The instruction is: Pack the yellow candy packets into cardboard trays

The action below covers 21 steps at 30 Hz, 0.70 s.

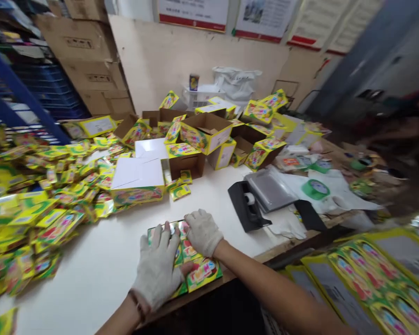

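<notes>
Both my hands wear white cotton gloves and rest on a flat block of small yellow-green packets (202, 272) at the front edge of the white table (101, 270). My left hand (158, 267) lies flat on the block's left part, fingers spread. My right hand (203, 231) presses on its far right corner with fingers curled down over the packets. The block seems wrapped in clear film; part of it is hidden under my hands.
A big heap of loose packets (49, 186) covers the table's left. Open cardboard cartons (206, 132) stand at the back. A black tape dispenser (247, 204) and green tape roll (315, 189) lie right. Stacked printed cartons (370, 274) sit at lower right.
</notes>
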### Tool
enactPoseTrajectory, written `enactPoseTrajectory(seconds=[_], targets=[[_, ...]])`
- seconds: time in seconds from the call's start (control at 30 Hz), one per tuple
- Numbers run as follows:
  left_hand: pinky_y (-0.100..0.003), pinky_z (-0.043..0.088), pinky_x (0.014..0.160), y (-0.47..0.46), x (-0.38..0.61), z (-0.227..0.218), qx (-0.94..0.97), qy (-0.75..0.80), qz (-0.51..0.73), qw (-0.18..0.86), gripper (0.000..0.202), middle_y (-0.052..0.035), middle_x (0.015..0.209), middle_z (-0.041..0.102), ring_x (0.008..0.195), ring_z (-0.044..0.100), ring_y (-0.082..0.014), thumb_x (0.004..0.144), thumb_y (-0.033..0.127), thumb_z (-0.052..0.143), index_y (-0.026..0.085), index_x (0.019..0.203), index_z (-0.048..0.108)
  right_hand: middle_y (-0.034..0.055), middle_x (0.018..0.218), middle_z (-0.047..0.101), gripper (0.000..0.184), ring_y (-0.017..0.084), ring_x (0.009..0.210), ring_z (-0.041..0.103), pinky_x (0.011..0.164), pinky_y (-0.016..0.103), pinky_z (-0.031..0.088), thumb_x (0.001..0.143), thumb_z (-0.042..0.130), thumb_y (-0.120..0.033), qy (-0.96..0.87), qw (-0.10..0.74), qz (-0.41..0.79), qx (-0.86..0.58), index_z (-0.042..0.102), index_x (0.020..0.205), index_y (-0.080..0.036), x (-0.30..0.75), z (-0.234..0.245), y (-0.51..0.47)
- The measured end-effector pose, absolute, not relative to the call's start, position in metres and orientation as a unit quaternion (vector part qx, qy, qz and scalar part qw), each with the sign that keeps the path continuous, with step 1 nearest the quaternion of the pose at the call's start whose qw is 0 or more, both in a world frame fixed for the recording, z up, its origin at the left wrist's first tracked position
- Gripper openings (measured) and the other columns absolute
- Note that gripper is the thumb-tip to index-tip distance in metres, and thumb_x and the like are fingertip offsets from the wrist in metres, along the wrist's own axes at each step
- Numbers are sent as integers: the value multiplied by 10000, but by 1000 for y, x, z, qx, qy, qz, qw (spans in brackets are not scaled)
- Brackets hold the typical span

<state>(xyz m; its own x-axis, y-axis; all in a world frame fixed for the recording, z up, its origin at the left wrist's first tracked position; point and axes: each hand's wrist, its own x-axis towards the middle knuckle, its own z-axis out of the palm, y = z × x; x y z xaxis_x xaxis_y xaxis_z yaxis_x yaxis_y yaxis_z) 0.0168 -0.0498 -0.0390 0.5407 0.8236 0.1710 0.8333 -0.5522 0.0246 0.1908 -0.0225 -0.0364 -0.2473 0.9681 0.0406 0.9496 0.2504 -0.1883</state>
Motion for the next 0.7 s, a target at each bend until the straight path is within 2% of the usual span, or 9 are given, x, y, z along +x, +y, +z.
enactPoseTrajectory(seconds=[0.07, 0.17, 0.3, 0.37, 0.4, 0.47, 0.57, 0.63, 0.7], targets=[[-695, 205, 1025, -54, 19, -45, -885, -457, -75, 36, 734, -242, 1404, 494, 1311, 366, -471, 823, 648, 505, 143, 1355, 552, 108, 1059, 628, 293, 275, 1014, 513, 891, 432, 432, 964, 418, -346, -787, 87, 58, -609, 600, 1128, -186, 188, -42, -22], [-684, 145, 1078, -51, 21, -53, -902, -426, -68, 30, 679, -205, 1447, 473, 1336, 361, -449, 827, 585, 525, 166, 1361, 555, 115, 1109, 635, 337, 283, 1076, 518, 938, 457, 435, 944, 463, -343, -791, 132, 93, -591, 581, 1217, -185, 189, -52, -14], [-680, 125, 1096, -48, 22, -58, -902, -428, -47, 21, 591, -165, 1447, 490, 1343, 372, -433, 814, 500, 557, 221, 1335, 586, 57, 1217, 643, 405, 180, 1101, 574, 957, 293, 459, 875, 570, -259, -702, 246, 175, -645, 567, 1278, -215, 233, -40, 9], [-683, 108, 1103, -47, 22, -59, -898, -439, -34, 19, 572, -158, 1452, 486, 1350, 368, -429, 811, 486, 560, 231, 1321, 599, 53, 1146, 671, 352, 162, 1040, 609, 899, 269, 480, 895, 507, -224, -596, 261, 162, -742, 595, 1235, -212, 283, -22, 19], [-683, 97, 1106, -47, 23, -59, -895, -444, -30, 19, 571, -156, 1462, 475, 1358, 358, -427, 812, 482, 559, 233, 1324, 596, 86, 1186, 649, 354, 177, 1092, 589, 925, 295, 465, 930, 423, -216, -570, 262, 143, -766, 586, 1242, -185, 313, -13, 21], [-680, 83, 1110, -47, 23, -59, -894, -446, -24, 15, 576, -150, 1477, 458, 1370, 343, -426, 815, 486, 551, 234, 1332, 588, 133, 1135, 657, 308, 219, 1080, 590, 904, 337, 462, 921, 412, -195, -518, 238, 130, -811, 641, 1118, -132, 372, 0, 19], [-682, 92, 1100, -45, 22, -59, -896, -443, -16, 1, 590, -144, 1452, 491, 1359, 360, -435, 811, 519, 546, 244, 1331, 589, 80, 743, 675, 55, 222, 782, 636, 725, 321, 484, 764, 650, -158, -477, 163, 180, -845, 666, 722, -127, 436, 1, 9], [-689, 99, 1090, -43, 21, -61, -898, -440, -17, -3, 590, -141, 1417, 530, 1342, 383, -441, 807, 539, 548, 254, 1322, 597, 10, 607, 615, 149, 161, 651, 604, 657, 280, 478, 731, 716, -142, -472, 129, 218, -845, 616, 621, -141, 457, -8, 4], [-693, 104, 1085, -41, 19, -64, -900, -435, -27, 5, 582, -140, 1392, 555, 1330, 398, -442, 807, 541, 551, 261, 1314, 604, -33, 595, 585, 187, 110, 590, 571, 619, 247, 480, 797, 711, -186, -470, 114, 246, -840, 605, 652, -137, 465, -17, 3]])
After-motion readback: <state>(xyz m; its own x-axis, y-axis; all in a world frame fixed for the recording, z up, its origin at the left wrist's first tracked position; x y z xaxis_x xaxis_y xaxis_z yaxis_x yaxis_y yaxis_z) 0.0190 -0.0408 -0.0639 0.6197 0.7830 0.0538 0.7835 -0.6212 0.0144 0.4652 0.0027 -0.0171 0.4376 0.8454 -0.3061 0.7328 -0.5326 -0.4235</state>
